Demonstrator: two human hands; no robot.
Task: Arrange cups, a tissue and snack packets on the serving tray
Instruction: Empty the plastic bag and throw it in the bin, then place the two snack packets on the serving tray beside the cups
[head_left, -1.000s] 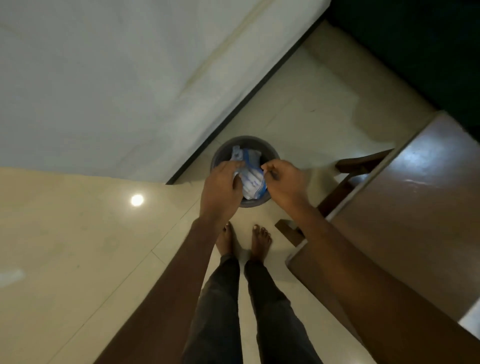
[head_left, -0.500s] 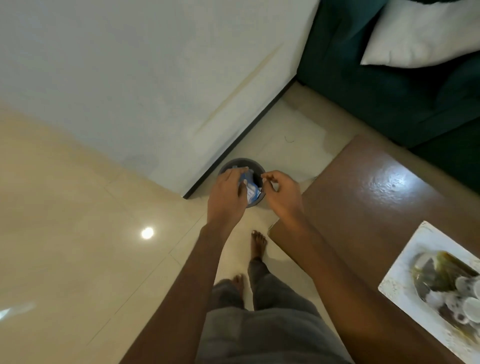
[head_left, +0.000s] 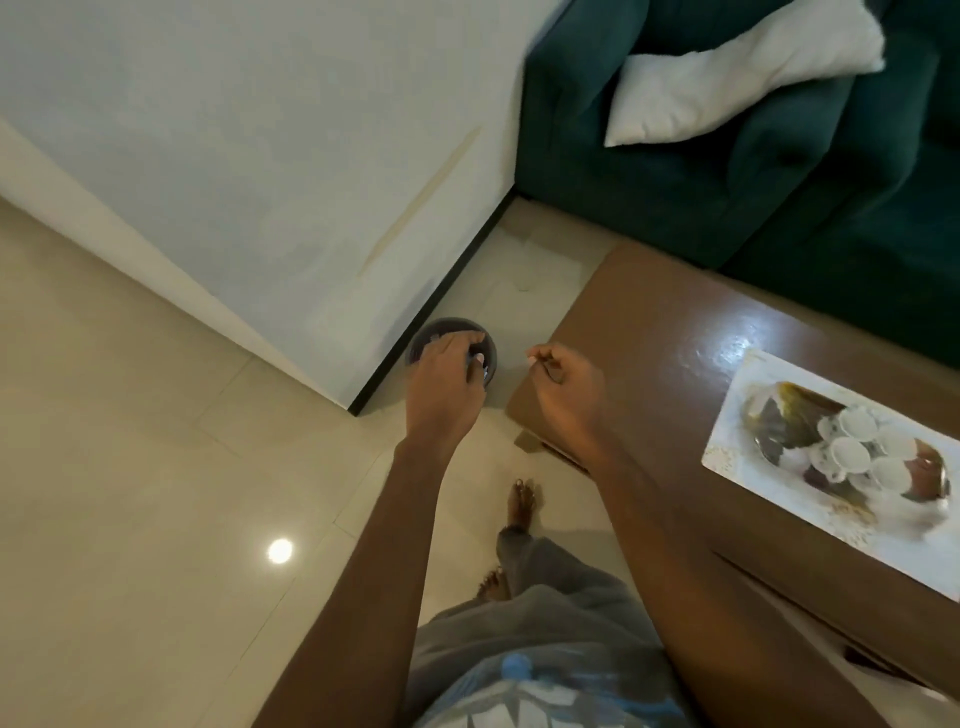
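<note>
My left hand (head_left: 445, 384) hangs over a small dark round bin (head_left: 488, 349) on the floor by the wall corner, fingers pointing down into it. A sliver of a blue-and-white wrapper (head_left: 484, 370) shows at its fingertips; whether the fingers still grip it is hidden. My right hand (head_left: 566, 387) is off to the right, above the table corner, its fingers curled with nothing visible in them. The white serving tray (head_left: 737, 457) lies on the brown table (head_left: 649, 332) at right, carrying several white cups (head_left: 847, 452) and dark packets (head_left: 789, 426).
A white wall with a black base strip (head_left: 431, 322) runs beside the bin. A dark green sofa (head_left: 675, 182) with a white cushion (head_left: 727, 83) stands behind the table. My bare feet (head_left: 522, 504) are on the cream tiled floor (head_left: 156, 467).
My right hand has let go of the wrapper and pulled away to the right. The left hand stays over the bin. My view has swung right, showing more of the tray and sofa.
</note>
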